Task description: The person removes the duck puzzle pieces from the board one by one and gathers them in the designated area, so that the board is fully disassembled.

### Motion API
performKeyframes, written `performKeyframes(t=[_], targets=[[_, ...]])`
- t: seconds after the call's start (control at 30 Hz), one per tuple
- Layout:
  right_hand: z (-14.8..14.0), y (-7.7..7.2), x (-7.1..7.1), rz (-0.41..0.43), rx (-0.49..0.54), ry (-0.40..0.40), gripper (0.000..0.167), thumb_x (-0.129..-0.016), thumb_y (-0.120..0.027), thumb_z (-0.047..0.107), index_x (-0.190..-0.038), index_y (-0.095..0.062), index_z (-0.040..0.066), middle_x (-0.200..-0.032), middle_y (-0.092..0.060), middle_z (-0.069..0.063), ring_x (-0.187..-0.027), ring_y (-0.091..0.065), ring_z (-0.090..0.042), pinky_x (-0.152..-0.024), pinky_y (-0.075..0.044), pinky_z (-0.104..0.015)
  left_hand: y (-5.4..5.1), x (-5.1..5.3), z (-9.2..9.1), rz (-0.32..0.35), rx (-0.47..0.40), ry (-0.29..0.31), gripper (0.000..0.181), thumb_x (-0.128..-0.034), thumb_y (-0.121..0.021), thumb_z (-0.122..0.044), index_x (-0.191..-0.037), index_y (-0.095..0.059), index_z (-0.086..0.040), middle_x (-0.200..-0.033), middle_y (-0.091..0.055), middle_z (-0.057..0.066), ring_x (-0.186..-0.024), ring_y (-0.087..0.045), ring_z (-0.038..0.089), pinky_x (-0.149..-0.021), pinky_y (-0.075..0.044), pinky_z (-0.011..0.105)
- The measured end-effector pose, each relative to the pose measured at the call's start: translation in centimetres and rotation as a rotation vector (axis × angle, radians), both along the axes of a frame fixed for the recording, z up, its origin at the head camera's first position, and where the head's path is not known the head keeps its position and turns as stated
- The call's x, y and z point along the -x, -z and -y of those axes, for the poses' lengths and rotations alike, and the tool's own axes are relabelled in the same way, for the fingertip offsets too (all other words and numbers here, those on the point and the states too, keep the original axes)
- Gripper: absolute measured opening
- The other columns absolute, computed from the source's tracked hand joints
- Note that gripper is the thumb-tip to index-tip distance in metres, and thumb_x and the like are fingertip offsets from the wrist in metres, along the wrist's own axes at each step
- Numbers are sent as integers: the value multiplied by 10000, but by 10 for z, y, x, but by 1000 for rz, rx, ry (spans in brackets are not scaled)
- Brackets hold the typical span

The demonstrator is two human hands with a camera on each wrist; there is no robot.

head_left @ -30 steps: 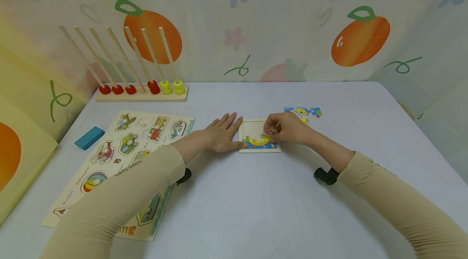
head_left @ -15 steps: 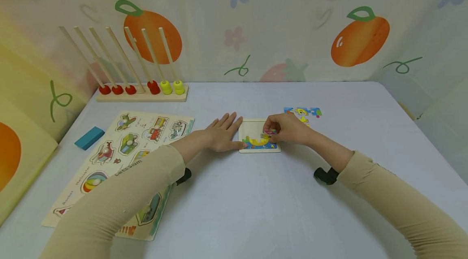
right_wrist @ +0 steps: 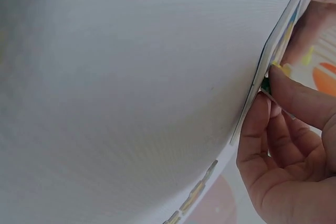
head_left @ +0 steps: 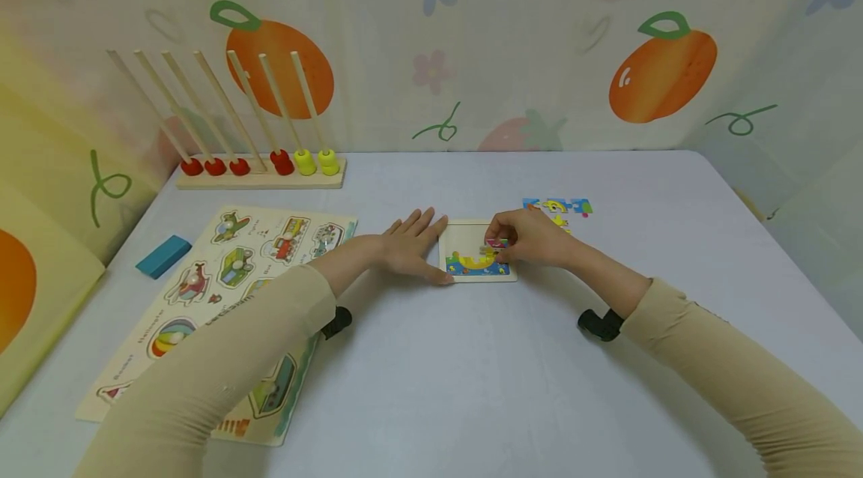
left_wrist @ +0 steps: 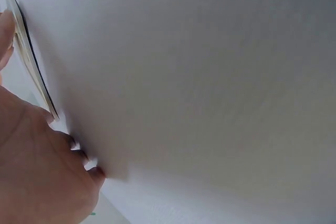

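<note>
White tbl (head_left: 431, 373): peg rack (head_left: 263, 180) w/ beads (head_left: 328, 162) back L, blue blk (head_left: 163, 257) & lg pic board (head_left: 195, 311) L, sm puzzle tray (head_left: 465, 238) ctr, loose pcs (head_left: 556, 206) nr its R

Front: counter (head_left: 485, 373) is giving wide open lane between left sleeve (head_left: 232, 358) and right sleeve (head_left: 728, 365), up to puzzle frame (head_left: 465, 234). Frame left: left-hand grip (head_left: 407, 247) is lying spread, blocking entry. Frame right: right-hand grip (head_left: 531, 235) is blocking entry, pinching small piece (head_left: 497, 243) over frame. Rear: open passage is running between abacus (head_left: 261, 180) and loose pieces (head_left: 556, 206); abacus is rising tall. Far left: picture board (head_left: 198, 309) and blue block (head_left: 163, 256) are obstructing low travel. Right: counter is lying open outside right sleeve. Patterned cloth (head_left: 377, 51) is bounding counter's rear edge.
</note>
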State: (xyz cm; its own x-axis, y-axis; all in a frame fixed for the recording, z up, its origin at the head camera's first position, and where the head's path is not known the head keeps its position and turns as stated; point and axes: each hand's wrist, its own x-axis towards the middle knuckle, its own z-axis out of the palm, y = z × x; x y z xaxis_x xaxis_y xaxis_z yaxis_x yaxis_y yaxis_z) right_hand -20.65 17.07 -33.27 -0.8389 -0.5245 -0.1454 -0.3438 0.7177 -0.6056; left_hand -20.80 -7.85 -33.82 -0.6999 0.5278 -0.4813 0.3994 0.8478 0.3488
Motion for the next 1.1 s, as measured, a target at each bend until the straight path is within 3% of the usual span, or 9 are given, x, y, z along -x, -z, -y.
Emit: performKeyframes(t=[0.07, 0.23, 0.3, 0.47, 0.77, 1.1], targets=[[0, -1, 0, -9, -14, 4, 213, -800, -781, 37, -986, -681, 58, -927, -736, -74, -776, -547, -153, -833, -420, -322, -3, -1, 1, 3, -9, 7, 1056, -876, -588, -598, -1603, 43, -163, -1675, 168, 109, -1561, 168, 306, -1270, 35, 544], [0, -2, 1, -26, -31, 6, 189, -815, -767, 58, -987, -691, 74, -912, -737, -64, -834, -569, -176, -865, -431, -346, 1, -1, 1, -5, 6, 2, 1049, -872, -590, -599, -1604, 41, -192, -1676, 176, 90, -1561, 174, 289, -1272, 42, 532], [1, -2, 0, -21, -29, 6, 170, -833, -755, 67, -990, -692, 77, -926, -737, -64, -858, -575, -186, -784, -465, -304, 5, 1, 0, -10, 11, -2, 1052, -869, -590, -607, -1604, 44, -200, -1676, 179, 82, -1561, 177, 284, -1272, 45, 529], [0, -5, 1, 8, -31, 26, 123, -895, -710, 114, -1014, -690, 94, -929, -726, -61, -877, -584, -194, -757, -453, -256, 13, 6, 0, -12, 12, -11, 1069, -862, -599, -622, -1601, 59, -219, -1673, 195, 64, -1559, 187, 275, -1273, 49, 523], [-11, -14, 6, 51, 22, 72, 162, -953, -631, 99, -1105, -669, 57, -945, -711, -119, -796, -661, -189, -748, -586, -310, 16, 7, 1, -19, 20, -11, 1079, -851, -597, -654, -1599, 64, -245, -1675, 193, 42, -1561, 186, 263, -1272, 55, 523], [-33, -25, 10, 17, 17, 144, 174, -964, -612, 109, -1124, -670, 75, -978, -711, -168, -808, -667, -227, -773, -591, -365, 15, 6, 1, -23, 26, -6, 1090, -847, -595, -668, -1598, 75, -248, -1674, 200, 38, -1560, 189, 259, -1272, 54, 524]])
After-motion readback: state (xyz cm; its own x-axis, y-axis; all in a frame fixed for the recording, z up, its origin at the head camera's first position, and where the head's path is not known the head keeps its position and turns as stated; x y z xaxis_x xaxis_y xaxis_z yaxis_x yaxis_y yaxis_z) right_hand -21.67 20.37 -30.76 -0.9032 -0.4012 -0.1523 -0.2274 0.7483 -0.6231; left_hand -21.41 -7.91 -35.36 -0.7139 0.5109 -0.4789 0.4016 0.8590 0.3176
